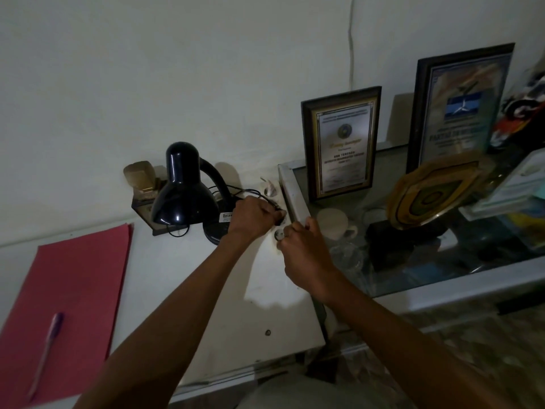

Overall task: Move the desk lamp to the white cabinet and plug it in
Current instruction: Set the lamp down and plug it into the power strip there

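The black desk lamp [184,199] stands unlit on the white cabinet top [182,290], its shade tilted down to the left. Its thin black cord [250,191] runs right to a white power strip [275,214] lying along the cabinet's right edge. My left hand [255,221] is closed around the lamp's plug at a middle socket of the strip. My right hand [300,252] grips the near end of the strip, holding it down. The plug itself is mostly hidden by my fingers.
A red folder [73,293] with a purple pen [47,352] lies on the cabinet's left. A small trophy plaque [143,187] sits behind the lamp. To the right stands a glass-topped case [442,276] with two framed certificates [342,143], a shield plaque and a cup.
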The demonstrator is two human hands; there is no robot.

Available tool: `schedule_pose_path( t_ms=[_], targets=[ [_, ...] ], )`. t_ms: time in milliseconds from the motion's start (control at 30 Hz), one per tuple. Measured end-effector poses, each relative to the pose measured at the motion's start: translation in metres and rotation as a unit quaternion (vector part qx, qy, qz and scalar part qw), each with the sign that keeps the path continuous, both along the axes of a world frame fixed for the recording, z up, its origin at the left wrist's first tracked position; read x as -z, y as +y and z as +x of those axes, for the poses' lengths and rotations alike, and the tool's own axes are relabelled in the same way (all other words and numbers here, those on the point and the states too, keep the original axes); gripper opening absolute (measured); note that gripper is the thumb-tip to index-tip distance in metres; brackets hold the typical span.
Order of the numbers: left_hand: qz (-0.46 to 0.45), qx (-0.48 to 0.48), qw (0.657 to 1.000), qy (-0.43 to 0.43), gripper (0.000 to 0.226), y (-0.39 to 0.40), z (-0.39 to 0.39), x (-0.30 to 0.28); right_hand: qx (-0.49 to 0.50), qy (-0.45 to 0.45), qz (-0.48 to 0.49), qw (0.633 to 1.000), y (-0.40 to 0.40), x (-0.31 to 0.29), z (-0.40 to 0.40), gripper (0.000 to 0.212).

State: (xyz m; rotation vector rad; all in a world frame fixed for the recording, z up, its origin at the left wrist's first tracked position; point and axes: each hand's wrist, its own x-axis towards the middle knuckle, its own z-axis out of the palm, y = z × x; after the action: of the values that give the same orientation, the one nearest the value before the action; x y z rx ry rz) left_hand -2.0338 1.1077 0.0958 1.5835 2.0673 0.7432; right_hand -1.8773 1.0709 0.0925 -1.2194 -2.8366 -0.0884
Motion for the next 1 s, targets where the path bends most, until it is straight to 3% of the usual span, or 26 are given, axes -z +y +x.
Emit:
schedule_pose_path(
  t_ms=[400,767,867,1000],
  targets=[
    [0.007,0.0,1.0,-0.014,0.018,0.001,0.002,0.0,-0.002,-0.026,0.004,1.0,-0.001,-0.004,0.0,0.026],
    [-0.017,0.022,0.999,0.045,0.025,0.0,0.001,0.003,-0.011,-0.012,-0.013,1.0,-0.002,-0.006,0.004,0.018],
    [0.029,0.007,1.0,-0.006,0.023,-0.013,0.0,0.011,0.006,0.047,-0.047,0.998,0.003,-0.009,0.002,0.015],
    [0.143,-0.038,0.989,-0.028,0.018,-0.049,-0.017,0.026,0.032,0.209,-0.106,0.972,0.017,-0.015,-0.004,0.022]
  ],
)
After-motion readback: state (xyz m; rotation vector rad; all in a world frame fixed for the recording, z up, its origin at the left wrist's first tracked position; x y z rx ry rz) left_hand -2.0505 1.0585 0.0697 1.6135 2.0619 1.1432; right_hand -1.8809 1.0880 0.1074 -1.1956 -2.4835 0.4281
